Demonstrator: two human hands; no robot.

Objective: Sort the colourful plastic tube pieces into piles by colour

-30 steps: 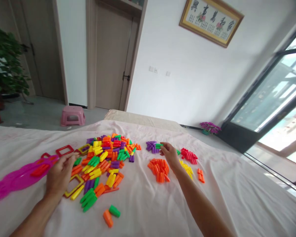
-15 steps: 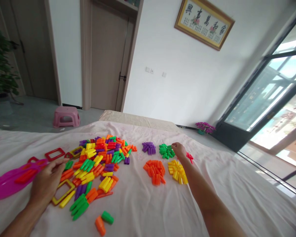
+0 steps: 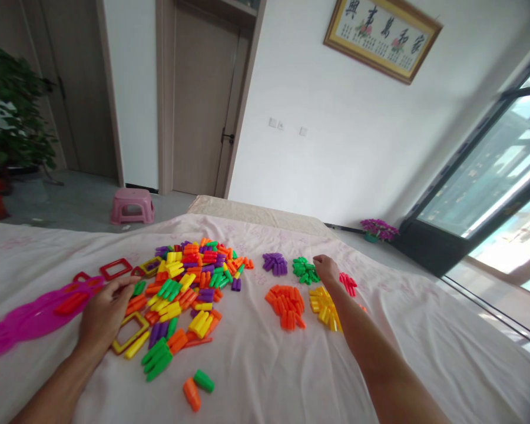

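At the left edge of a mixed heap of coloured plastic pieces (image 3: 189, 282), my left hand (image 3: 108, 306) is closed, its fingertips beside a green piece (image 3: 138, 288). My right hand (image 3: 327, 270) is closed at the right side of a green pile (image 3: 304, 270); whatever it may hold is hidden. Near it lie a purple pile (image 3: 275, 264), an orange pile (image 3: 286, 306), a yellow pile (image 3: 323, 306) partly behind my forearm, and a red pile (image 3: 348, 284).
A magenta plastic item (image 3: 39, 315) lies at the far left, beside red frames (image 3: 116, 269). One green piece (image 3: 204, 381) and one orange piece (image 3: 191, 394) lie near the front. Beyond the cloth-covered surface (image 3: 247, 365) stands a pink stool (image 3: 132, 206).
The whole view has shifted, moving the scene slightly right. More of the red pile shows beside my right hand. Both hands stay near the same pieces.
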